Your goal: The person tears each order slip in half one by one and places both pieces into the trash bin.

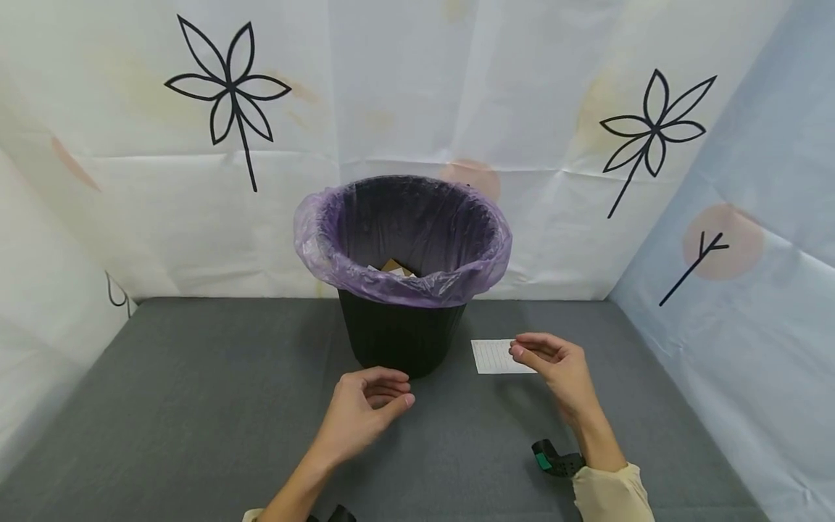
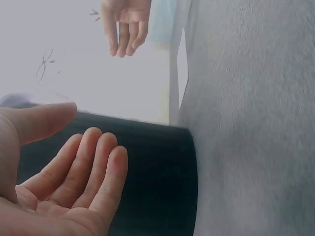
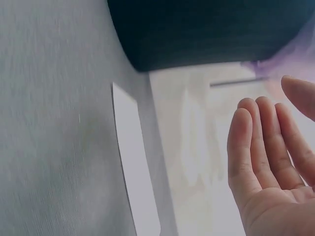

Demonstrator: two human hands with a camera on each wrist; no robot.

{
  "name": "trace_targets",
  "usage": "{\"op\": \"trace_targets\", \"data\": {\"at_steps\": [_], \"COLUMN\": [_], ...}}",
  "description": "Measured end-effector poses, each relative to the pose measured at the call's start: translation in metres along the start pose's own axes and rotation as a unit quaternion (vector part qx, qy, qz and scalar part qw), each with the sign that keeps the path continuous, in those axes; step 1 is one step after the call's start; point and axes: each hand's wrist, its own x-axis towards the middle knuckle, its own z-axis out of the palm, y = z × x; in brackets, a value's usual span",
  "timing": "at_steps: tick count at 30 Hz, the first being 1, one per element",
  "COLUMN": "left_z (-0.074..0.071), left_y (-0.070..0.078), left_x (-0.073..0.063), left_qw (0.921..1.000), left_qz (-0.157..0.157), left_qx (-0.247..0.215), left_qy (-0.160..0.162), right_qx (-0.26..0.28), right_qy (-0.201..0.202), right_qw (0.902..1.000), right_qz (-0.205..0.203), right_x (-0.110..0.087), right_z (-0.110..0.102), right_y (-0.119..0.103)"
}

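A black trash bin stands upright at the back of the table, lined with a purple plastic bag folded over its rim. Some brown and white scraps lie inside it. My left hand hovers in front of the bin's base, fingers loosely bent and nothing between them. To the right of the bin, a white lined paper card lies flat on the table. My right hand is above the card and hides its right end in the head view; the right wrist view shows its fingers relaxed, holding nothing.
The dark grey table meets a white printed cloth wall at the back and a bluish one on the right. A thin black cord hangs at the table's back left corner.
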Motion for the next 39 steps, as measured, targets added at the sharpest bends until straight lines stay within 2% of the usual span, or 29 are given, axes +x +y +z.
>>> {"op": "trace_targets", "data": {"at_steps": [5,11,17,22,28,33,39], "left_z": [0.02,0.051,0.085,0.11,0.125,0.136,0.141], "left_y": [0.001,-0.002,-0.009,-0.015,-0.02,-0.028,-0.037], "left_x": [0.012,0.032,0.051,0.068,0.092,0.105,0.115], "left_qw": [0.9994,0.997,0.9933,0.9885,0.984,0.9817,0.9792], "left_qz": [0.016,0.027,0.012,0.002,0.01,-0.011,-0.04], "left_qx": [0.028,0.066,0.098,0.142,0.177,0.189,0.198], "left_qy": [-0.013,-0.03,-0.061,-0.051,-0.017,-0.019,-0.025], "right_qx": [-0.014,-0.089,-0.141,-0.186,-0.221,-0.251,-0.305], "right_qy": [0.021,0.025,0.015,-0.01,-0.049,-0.092,-0.126], "right_qw": [0.9996,0.9944,0.9873,0.98,0.9714,0.9612,0.943], "right_qz": [0.014,0.052,0.07,0.07,0.073,0.069,0.042], "right_x": [0.004,0.013,0.025,0.034,0.042,0.046,0.051], "right_z": [-0.019,-0.034,-0.049,-0.059,-0.069,-0.073,-0.071], "right_y": [0.005,0.013,0.017,0.024,0.03,0.034,0.042]}}
